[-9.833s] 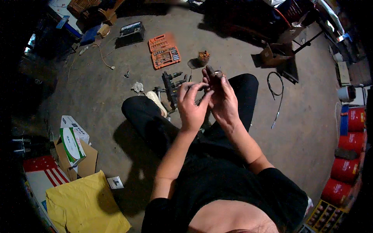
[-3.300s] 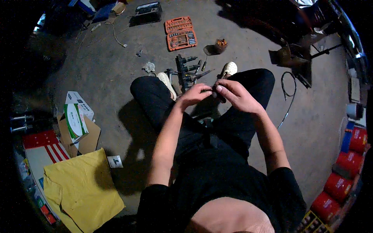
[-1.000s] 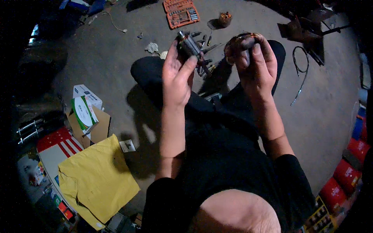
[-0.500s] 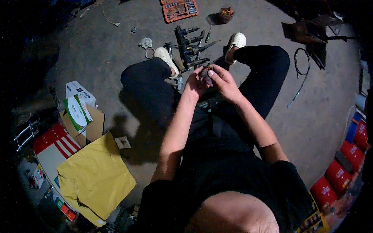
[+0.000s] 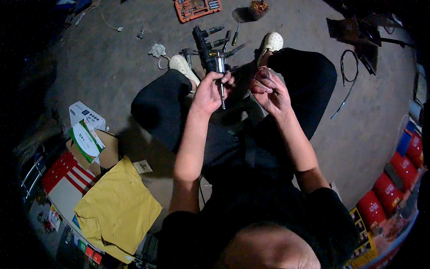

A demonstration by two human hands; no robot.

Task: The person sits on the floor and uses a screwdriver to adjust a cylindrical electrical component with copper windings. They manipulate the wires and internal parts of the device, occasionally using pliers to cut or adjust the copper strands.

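Observation:
My left hand (image 5: 209, 92) is closed around a shiny metal part (image 5: 220, 64), its thick cylinder up and a thin stem hanging down below the fingers. Its exact kind is not clear. To the right, my right hand (image 5: 272, 92) is raised with curled fingers, closed on something dark and reddish that I cannot make out. The hands are apart, above my lap. Beyond them on the floor lies a black rail-like part (image 5: 202, 44) with several prongs, partly hidden behind the metal part.
An orange tool case (image 5: 198, 10) lies open ahead, beside a screwdriver (image 5: 235, 37) and a container of small parts (image 5: 258, 9). A whitish lump (image 5: 157, 50) sits left. A yellow cloth (image 5: 118, 210) and cardboard box (image 5: 109, 148) are lower left. Black cable (image 5: 342, 80) and red containers (image 5: 387, 195) stand right.
My hands, together around a dark thing before, have parted. The left now holds the shiny metal part upright; the right has moved to the right. The view has shifted slightly.

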